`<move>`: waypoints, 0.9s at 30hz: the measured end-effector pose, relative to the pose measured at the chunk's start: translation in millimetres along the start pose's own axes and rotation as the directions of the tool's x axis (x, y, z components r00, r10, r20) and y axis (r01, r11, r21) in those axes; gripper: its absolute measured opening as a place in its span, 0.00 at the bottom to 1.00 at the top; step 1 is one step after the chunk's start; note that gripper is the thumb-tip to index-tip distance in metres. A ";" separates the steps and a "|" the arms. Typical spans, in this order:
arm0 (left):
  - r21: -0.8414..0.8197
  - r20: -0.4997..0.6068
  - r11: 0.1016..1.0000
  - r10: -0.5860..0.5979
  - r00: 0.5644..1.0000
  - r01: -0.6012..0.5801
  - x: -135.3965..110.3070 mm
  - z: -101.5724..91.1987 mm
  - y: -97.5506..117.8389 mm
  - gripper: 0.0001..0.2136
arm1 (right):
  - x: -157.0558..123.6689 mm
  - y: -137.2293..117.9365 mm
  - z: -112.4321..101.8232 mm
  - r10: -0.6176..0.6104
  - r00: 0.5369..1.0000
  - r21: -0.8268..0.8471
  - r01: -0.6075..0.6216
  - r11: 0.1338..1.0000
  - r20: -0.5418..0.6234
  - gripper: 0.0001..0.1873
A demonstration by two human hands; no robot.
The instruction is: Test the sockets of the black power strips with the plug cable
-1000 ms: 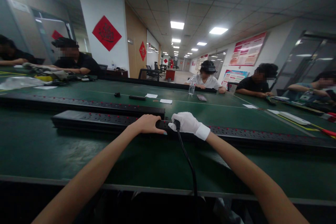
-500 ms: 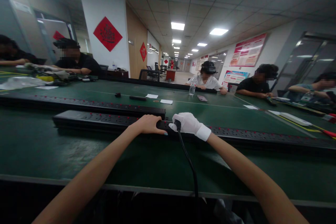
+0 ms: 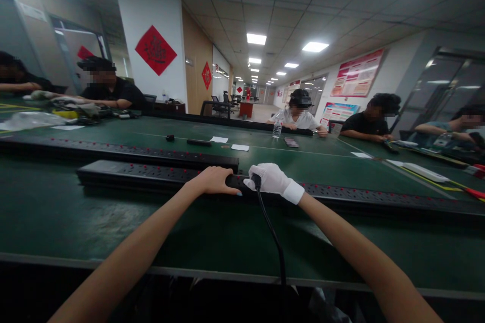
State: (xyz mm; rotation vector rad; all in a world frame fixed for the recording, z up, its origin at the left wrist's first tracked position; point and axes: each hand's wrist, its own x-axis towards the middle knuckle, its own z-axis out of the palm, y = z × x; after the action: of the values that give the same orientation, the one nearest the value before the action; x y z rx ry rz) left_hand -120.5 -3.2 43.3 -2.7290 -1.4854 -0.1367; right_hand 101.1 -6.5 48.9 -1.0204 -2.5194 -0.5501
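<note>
A long black power strip (image 3: 364,196) with red switches and rows of sockets lies across the green table in front of me. My bare left hand (image 3: 214,180) grips the strip across its width, thumb on the near side and fingers over the far side. Just right of it, my white-gloved right hand (image 3: 271,179) is closed around a black plug (image 3: 256,180) at the strip's top. Whether the pins are inside a socket is hidden. From the plug a black cord (image 3: 273,232) runs down over the table's near edge.
Behind lies a second black power strip (image 3: 113,147). Farther back are a short black bar (image 3: 199,142), paper slips (image 3: 240,148) and a water bottle (image 3: 277,127). A white power strip (image 3: 425,172) lies at the right. Several people sit around the green table (image 3: 212,232).
</note>
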 end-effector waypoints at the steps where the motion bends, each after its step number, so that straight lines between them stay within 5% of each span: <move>1: 0.004 -0.005 1.000 0.003 1.000 -0.003 0.1 0.3 -0.2 0.37 | -0.2 -0.1 -0.1 -0.001 1.000 0.000 0.001 1.000 0.000 0.21; 27: 0.009 -0.010 1.000 0.015 1.000 -0.015 -0.5 -0.3 0.3 0.37 | -0.3 -1.0 -2.8 0.004 1.000 -0.004 -0.004 1.000 0.027 0.22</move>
State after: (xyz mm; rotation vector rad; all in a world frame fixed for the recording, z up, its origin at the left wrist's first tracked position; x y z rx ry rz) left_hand -120.5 -3.8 43.6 -2.7282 -1.4591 -0.1431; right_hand 101.1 -8.6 51.0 -1.0407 -2.5406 -0.5432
